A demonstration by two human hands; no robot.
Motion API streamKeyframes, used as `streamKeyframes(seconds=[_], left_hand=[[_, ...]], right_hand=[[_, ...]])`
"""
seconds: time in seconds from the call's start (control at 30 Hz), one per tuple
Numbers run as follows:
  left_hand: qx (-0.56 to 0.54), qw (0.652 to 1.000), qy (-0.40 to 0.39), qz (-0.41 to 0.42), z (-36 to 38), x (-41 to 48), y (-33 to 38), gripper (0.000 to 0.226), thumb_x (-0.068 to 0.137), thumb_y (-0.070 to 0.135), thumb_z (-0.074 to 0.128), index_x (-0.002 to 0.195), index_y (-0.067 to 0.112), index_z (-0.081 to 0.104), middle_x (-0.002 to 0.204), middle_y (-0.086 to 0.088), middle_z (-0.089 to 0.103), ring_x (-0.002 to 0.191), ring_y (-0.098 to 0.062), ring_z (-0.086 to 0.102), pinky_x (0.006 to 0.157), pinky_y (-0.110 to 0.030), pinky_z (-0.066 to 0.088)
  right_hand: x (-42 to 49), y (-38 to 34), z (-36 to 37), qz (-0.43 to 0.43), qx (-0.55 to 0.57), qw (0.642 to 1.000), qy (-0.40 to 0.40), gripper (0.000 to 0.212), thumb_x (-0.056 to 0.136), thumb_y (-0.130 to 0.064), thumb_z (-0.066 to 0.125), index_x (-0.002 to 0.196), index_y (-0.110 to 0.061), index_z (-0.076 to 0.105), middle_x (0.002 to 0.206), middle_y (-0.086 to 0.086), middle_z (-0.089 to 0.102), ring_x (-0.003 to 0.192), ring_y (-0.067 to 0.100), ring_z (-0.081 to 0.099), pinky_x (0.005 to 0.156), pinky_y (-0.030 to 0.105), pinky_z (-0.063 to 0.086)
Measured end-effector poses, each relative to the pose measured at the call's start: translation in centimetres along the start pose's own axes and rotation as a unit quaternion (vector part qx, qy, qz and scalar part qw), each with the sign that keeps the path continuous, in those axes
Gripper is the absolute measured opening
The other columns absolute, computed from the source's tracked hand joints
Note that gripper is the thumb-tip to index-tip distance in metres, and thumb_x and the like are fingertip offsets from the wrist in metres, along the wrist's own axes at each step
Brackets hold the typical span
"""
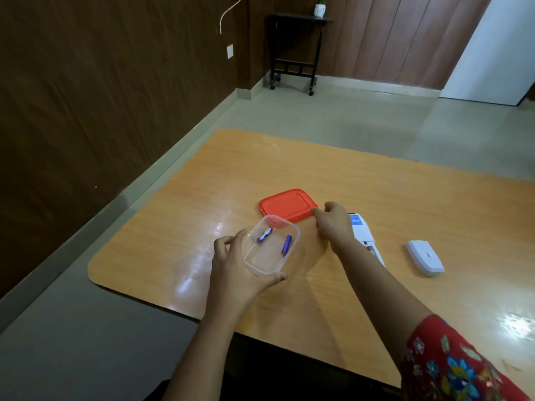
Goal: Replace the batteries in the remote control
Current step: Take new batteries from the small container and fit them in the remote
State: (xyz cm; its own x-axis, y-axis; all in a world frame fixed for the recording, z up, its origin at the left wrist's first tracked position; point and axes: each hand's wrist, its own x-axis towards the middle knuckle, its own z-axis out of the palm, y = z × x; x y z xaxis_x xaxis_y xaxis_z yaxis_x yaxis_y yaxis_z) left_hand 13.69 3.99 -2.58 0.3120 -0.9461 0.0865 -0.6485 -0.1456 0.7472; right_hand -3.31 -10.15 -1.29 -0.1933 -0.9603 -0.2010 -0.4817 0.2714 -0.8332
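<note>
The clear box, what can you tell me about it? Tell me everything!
The clear box is a small see-through plastic tub, rectangular with rounded corners and no lid on. The left hand holds it from below and the side, tilted a little, over the table. Two blue batteries lie apart inside it. Its far edge overlaps the red lid in this view; whether they touch, I cannot tell. The right hand is at the lid's edge, not on the box.

My right forearm (362, 273) covers the middle of the remote control (365, 237). The print on its battery cover (424, 257) is too small to read. The counter (434, 204) runs off the right edge.
</note>
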Motion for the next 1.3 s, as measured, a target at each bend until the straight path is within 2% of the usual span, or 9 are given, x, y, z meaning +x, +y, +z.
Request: streamKeyframes(seconds=[0.1,0.23,0.37,0.53,0.7,0.87,0.93,1.13,1.3], left_hand=[[-0.031,0.999,-0.023,-0.022,-0.5,0.1,0.2,0.105,0.045,0.062,0.081,0.137,0.034,0.04,0.128,0.011,0.033,0.111,-0.009,0.05,0.087,-0.028,0.047],[-0.161,0.981,0.053,-0.091,-1.7,1.0,-0.1,0.043,0.08,0.054,0.063,0.115,0.03,0.059,0.121,0.011,0.054,0.094,-0.005,0.058,0.083,-0.029,0.045],[-0.308,0.935,0.081,-0.156,-2.0,1.5,-0.6,0.016,0.094,0.032,0.051,0.104,0.025,0.062,0.112,0.0,0.065,0.092,-0.015,0.063,0.079,-0.035,0.048],[-0.351,0.918,0.109,-0.151,-1.9,1.6,0.1,0.015,0.095,0.022,0.051,0.103,0.026,0.063,0.101,0.005,0.066,0.087,-0.016,0.061,0.079,-0.034,0.047],[-0.381,0.904,0.151,-0.125,-1.4,1.6,1.9,0.018,0.096,0.016,0.049,0.104,0.024,0.062,0.107,0.003,0.065,0.083,-0.009,0.061,0.074,-0.023,0.046],[-0.392,0.9,0.178,-0.059,-0.5,1.2,4.3,0.023,0.094,0.011,0.05,0.097,0.03,0.062,0.106,0.006,0.066,0.083,-0.009,0.062,0.069,-0.014,0.045],[-0.395,0.902,0.173,-0.028,-0.2,0.9,5.4,0.023,0.094,0.009,0.05,0.095,0.029,0.062,0.104,0.006,0.067,0.083,-0.01,0.062,0.071,-0.016,0.047],[-0.421,0.902,0.093,0.001,1.6,-0.5,8.2,0.019,0.095,0.005,0.048,0.098,0.013,0.064,0.078,0.019,0.068,0.069,-0.003,0.06,0.065,-0.011,0.049],[-0.443,0.896,0.006,-0.025,3.6,-0.9,9.4,0.02,0.095,0.006,0.047,0.105,0.013,0.062,0.093,0.002,0.066,0.074,-0.012,0.06,0.072,-0.023,0.05]], right_hand=[[-2.9,0.5,-0.2,-0.178,-0.08,0.979,0.061,0.038,0.091,-0.023,0.054,0.128,-0.016,0.057,0.127,0.004,0.061,0.112,0.024,0.058,0.09,0.031,0.042],[-5.4,-1.0,1.3,-0.4,-0.233,0.886,-0.002,0.025,0.086,-0.018,0.056,0.107,-0.022,0.071,0.107,-0.001,0.07,0.1,0.026,0.053,0.082,0.033,0.04],[-5.9,-2.2,2.9,-0.452,-0.399,0.796,-0.046,0.03,0.086,-0.021,0.056,0.114,-0.026,0.067,0.115,-0.006,0.067,0.103,0.025,0.047,0.072,0.033,0.029],[-5.5,-2.3,2.9,-0.444,-0.473,0.758,-0.072,0.031,0.09,-0.027,0.051,0.119,-0.027,0.061,0.117,-0.001,0.061,0.107,0.025,0.045,0.074,0.032,0.025],[-5.3,-2.2,2.4,-0.43,-0.439,0.785,-0.079,0.023,0.089,-0.034,0.057,0.107,-0.025,0.068,0.113,0.001,0.061,0.106,0.024,0.047,0.077,0.032,0.032],[-8.2,-0.1,-2.6,-0.221,-0.051,0.973,-0.046,0.013,0.089,-0.021,0.059,0.098,-0.026,0.052,0.086,-0.001,0.07,0.076,0.013,0.065,0.07,0.032,0.052],[-9.4,1.7,-5.2,-0.171,0.031,0.985,0.007,0.015,0.091,-0.015,0.056,0.095,-0.027,0.049,0.078,-0.001,0.069,0.063,0.011,0.064,0.06,0.021,0.049],[-8.7,6.4,-9.5,-0.073,-0.124,0.974,0.176,0.016,0.09,-0.024,0.048,0.093,-0.026,0.064,0.09,0.0,0.063,0.066,0.019,0.055,0.056,0.029,0.037],[-7.5,8.1,-8.8,-0.021,-0.259,0.958,0.122,0.056,0.08,-0.067,0.051,0.113,-0.023,0.06,0.11,0.002,0.057,0.096,0.022,0.06,0.066,0.03,0.038]])
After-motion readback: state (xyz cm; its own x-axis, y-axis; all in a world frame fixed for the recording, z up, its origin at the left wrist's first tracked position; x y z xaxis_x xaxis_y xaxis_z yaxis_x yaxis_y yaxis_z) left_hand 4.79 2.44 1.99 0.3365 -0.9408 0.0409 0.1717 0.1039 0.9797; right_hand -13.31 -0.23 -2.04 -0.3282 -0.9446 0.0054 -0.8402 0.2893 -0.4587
